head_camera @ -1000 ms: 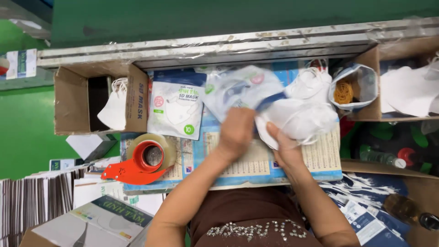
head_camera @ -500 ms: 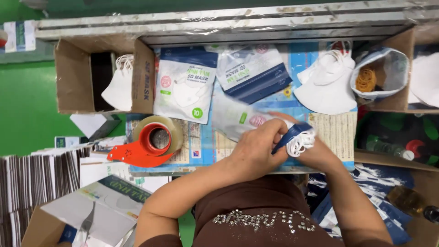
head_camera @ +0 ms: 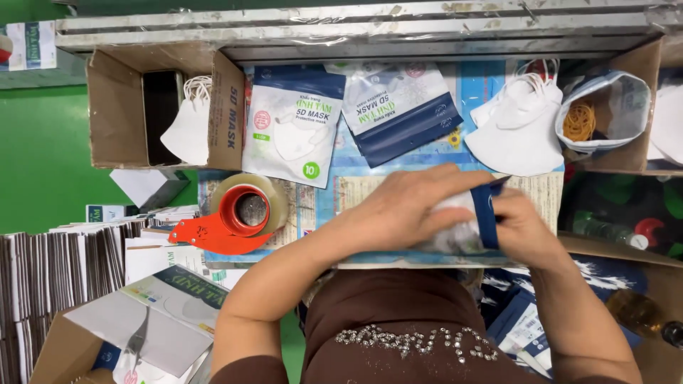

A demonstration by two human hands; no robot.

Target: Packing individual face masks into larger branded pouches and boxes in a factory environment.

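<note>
Since half a second ago both hands have spread wider across the pouch and the pouch sits flatter under them; the loose mask seen at the right hand then is no longer showing. A second ago the hands were up by the mask pile.

Nearest: the left hand (head_camera: 409, 206) lies palm-down, fingers together, pressing the mask pouch (head_camera: 466, 231) against the work board (head_camera: 370, 188). The right hand (head_camera: 523, 227) pinches the pouch's dark blue end between thumb and fingers. The pouch lies between the two hands, mostly covered; whether its mouth is closed cannot be told.

Judgement on doing this well: keep the left palm flat to push air out toward the blue end, hold the blue edge square, and run the pinch along the whole strip so no corner stays open. Avoid creasing the mask inside.

Left of the hands: the red tape dispenser (head_camera: 231, 220), apart from them. Farther out: two filled pouches (head_camera: 341, 117) lying flat, a pile of white masks (head_camera: 516, 128) to the right, a bag with rubber bands (head_camera: 601, 114) beside it. Far left, a cardboard box (head_camera: 114, 107) holding more masks.
</note>
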